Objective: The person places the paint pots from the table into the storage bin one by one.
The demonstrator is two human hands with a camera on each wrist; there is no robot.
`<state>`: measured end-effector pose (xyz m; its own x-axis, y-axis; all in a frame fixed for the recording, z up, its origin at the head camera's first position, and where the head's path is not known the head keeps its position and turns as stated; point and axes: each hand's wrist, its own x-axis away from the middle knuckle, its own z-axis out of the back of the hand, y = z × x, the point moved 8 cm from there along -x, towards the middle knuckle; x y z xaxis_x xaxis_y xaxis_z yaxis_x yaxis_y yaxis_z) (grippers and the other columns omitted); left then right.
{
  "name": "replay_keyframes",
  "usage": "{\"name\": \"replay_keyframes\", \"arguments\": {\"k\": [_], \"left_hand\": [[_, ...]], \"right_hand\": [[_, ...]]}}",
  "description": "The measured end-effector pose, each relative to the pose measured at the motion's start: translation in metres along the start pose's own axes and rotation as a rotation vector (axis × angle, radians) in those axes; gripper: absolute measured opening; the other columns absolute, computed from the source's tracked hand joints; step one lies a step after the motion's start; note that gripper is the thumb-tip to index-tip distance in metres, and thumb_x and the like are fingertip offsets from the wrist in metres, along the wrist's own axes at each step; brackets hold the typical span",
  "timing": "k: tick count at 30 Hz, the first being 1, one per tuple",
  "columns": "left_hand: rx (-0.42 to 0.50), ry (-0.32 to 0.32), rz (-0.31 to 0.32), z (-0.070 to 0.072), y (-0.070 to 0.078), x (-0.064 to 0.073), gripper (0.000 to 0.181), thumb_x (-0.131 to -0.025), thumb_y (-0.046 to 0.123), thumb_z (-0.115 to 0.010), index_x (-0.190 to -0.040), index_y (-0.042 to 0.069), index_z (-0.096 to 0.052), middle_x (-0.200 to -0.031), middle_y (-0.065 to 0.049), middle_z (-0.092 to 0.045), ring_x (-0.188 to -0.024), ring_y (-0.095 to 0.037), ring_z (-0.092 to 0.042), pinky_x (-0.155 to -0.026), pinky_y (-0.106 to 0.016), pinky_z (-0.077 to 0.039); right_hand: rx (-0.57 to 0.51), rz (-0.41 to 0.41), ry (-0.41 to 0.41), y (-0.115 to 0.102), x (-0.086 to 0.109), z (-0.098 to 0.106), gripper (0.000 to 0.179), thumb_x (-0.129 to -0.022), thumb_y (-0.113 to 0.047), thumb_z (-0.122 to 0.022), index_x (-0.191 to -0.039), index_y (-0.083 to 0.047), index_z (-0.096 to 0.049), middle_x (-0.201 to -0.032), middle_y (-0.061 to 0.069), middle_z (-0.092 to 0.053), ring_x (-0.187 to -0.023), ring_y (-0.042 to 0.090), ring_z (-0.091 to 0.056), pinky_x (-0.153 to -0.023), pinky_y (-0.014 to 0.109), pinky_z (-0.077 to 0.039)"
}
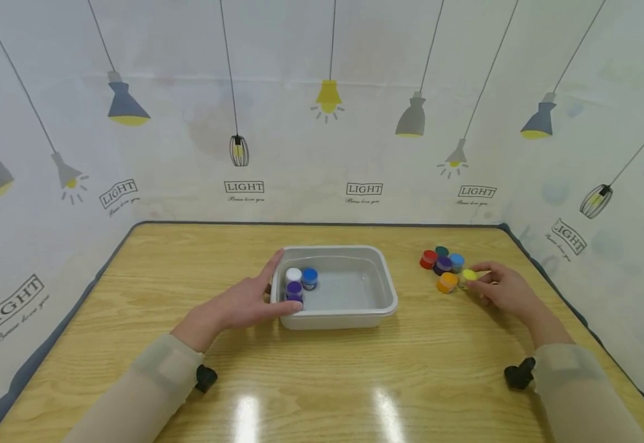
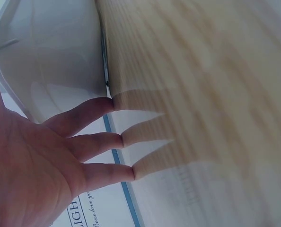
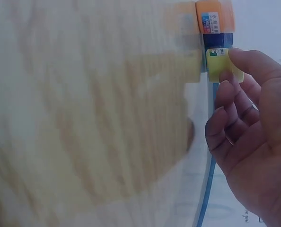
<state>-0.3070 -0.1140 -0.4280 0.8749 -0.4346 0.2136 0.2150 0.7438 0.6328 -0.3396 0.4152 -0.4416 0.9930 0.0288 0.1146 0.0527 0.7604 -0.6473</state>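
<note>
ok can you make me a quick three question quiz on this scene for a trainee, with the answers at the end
1. Count: how many jars show inside the pale tray?
2. True or false: the left hand touches the right end of the pale tray.
3. Fill in the colour: the right hand pinches the ____ jar.

Key:
1. Three: the white jar, the blue jar and the purple jar.
2. False; it touches the left end.
3. Yellow; thumb and finger are on the yellow jar.
</note>
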Motion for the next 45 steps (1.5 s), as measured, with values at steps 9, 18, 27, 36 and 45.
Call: {"name": "replay_keyframes", "arguments": {"k": [9,18,27,36,45], "left_hand": [[-0.009,0.010,0.010,0.000,-0.001,-0.001,0.125,-0.090,0.087,-0.064,-0.176,0.039,0.013,-0.160,-0.023,-0.058,-0.142,-0.039,-0.062,-0.120,-0.062,-0.047],[-0.001,0.008,0.010,-0.001,-0.001,0.000,0.125,-0.091,0.085,-0.065,-0.176,0.038,0.013,-0.159,-0.022,-0.060,-0.141,-0.038,-0.063,-0.121,-0.061,-0.047],[0.010,0.011,0.002,-0.001,-0.002,-0.001,0.125,-0.090,0.085,-0.066,-0.176,0.038,0.012,-0.158,-0.021,-0.061,-0.139,-0.036,-0.064,-0.119,-0.060,-0.048],[0.015,0.009,0.001,0.000,-0.001,0.000,0.125,-0.090,0.085,-0.067,-0.176,0.039,0.012,-0.157,-0.021,-0.061,-0.139,-0.035,-0.064,-0.119,-0.060,-0.048],[0.014,0.006,0.006,0.000,0.000,0.000,0.125,-0.090,0.085,-0.066,-0.176,0.039,0.013,-0.158,-0.021,-0.060,-0.141,-0.036,-0.063,-0.120,-0.061,-0.047]], "right_hand": [[0.015,0.082,0.051,-0.021,0.011,0.016,0.062,-0.110,-0.046,-0.068,-0.154,-0.004,-0.053,-0.118,0.017,-0.070,-0.079,0.023,-0.068,-0.069,0.035,-0.059],[0.016,0.188,0.043,-0.070,0.019,0.013,0.056,-0.108,-0.045,-0.072,-0.149,-0.010,-0.060,-0.112,0.009,-0.068,-0.080,0.029,-0.067,-0.065,0.033,-0.056],[-0.081,0.310,-0.014,-0.129,0.026,-0.013,0.040,-0.106,-0.029,-0.076,-0.140,-0.010,-0.065,-0.105,0.007,-0.070,-0.077,0.018,-0.063,-0.063,0.029,-0.053],[-0.125,0.383,-0.083,-0.180,0.031,-0.040,0.037,-0.103,-0.021,-0.079,-0.136,-0.009,-0.067,-0.100,0.008,-0.067,-0.072,0.014,-0.059,-0.060,0.027,-0.050],[-0.180,0.483,-0.156,-0.221,0.033,-0.068,0.031,-0.102,-0.013,-0.079,-0.132,-0.008,-0.069,-0.096,0.007,-0.066,-0.069,0.015,-0.056,-0.059,0.026,-0.049]]}}
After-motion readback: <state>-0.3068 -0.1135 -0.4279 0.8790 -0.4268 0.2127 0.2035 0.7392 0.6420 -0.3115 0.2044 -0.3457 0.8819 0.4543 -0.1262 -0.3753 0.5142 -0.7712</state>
